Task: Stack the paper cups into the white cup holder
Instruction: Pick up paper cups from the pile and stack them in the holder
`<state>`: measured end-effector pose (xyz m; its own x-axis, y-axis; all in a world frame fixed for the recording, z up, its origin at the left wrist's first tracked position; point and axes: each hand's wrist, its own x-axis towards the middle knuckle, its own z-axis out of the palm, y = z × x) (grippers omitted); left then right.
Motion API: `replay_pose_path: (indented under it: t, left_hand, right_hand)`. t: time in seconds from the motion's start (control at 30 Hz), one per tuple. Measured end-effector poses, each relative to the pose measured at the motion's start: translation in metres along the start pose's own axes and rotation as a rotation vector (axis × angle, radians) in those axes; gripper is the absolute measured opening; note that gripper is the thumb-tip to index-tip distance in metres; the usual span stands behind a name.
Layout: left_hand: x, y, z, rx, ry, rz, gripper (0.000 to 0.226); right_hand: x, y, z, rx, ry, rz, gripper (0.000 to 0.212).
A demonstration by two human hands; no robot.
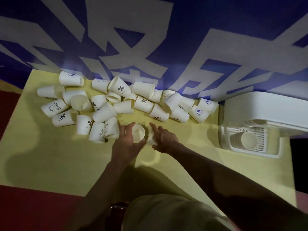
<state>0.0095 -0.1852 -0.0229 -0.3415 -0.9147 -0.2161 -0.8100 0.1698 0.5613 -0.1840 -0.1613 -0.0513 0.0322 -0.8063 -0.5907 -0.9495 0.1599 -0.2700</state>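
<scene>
A heap of paper cups [106, 104] lies tumbled along the far edge of the yellow bench [50, 157], spreading from its far-left corner toward the right; most lie on their sides, some printed with a percent sign, one with "Bear". Just in front of the heap, near the bench's middle, the left hand [125, 145] grips an upright cup [138, 133], fingers and thumb curled round its wall, mouth facing up. Touching it on the right, the right hand [164, 139] holds a second cup [150, 138], largely hidden beneath the fingers. At the far-right corner stands the white cup holder [266, 112], a stack of cups [245, 140] lying in its slotted tray.
</scene>
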Motion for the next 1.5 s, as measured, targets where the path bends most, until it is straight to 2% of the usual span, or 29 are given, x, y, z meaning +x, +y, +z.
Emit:
replay_pose_path:
  t: [0.13, 0.23, 0.47, 0.7, 0.9, 1.17, 1.4, 1.5]
  left_hand:
    - [-0.006, 0.033, 0.004, -0.019, -0.074, -0.053, 0.079]
    - [-0.014, 0.061, 0.012, -0.02, -0.118, 0.002, 0.078]
    - [-0.043, 0.138, 0.047, -0.028, -0.151, 0.09, 0.073]
    - [-0.087, 0.238, 0.09, -0.114, -0.091, 0.095, 0.074]
    - [-0.109, 0.323, 0.135, -0.218, 0.008, 0.096, 0.071]
    - [-0.105, 0.408, 0.173, -0.185, 0.037, 0.124, 0.074]
    - [-0.087, 0.431, 0.18, -0.121, 0.042, 0.101, 0.074]
    - [-0.081, 0.434, 0.186, -0.125, 0.042, 0.087, 0.073]
  right_hand:
    - [-0.064, 0.051, 0.005, 0.195, 0.125, 0.051, 0.085]
    - [-0.119, 0.092, 0.017, 0.336, 0.229, 0.084, 0.073]
    - [-0.226, 0.159, 0.051, 0.569, 0.411, 0.243, 0.076]
    - [-0.287, 0.234, 0.049, 0.643, 0.506, 0.067, 0.072]
    - [-0.314, 0.322, 0.018, 0.659, 0.596, -0.063, 0.068]
    - [-0.321, 0.411, -0.013, 0.589, 0.662, -0.021, 0.066]
    - [-0.297, 0.435, -0.029, 0.584, 0.702, -0.055, 0.065]
    - [-0.28, 0.44, -0.022, 0.524, 0.672, -0.096, 0.066]
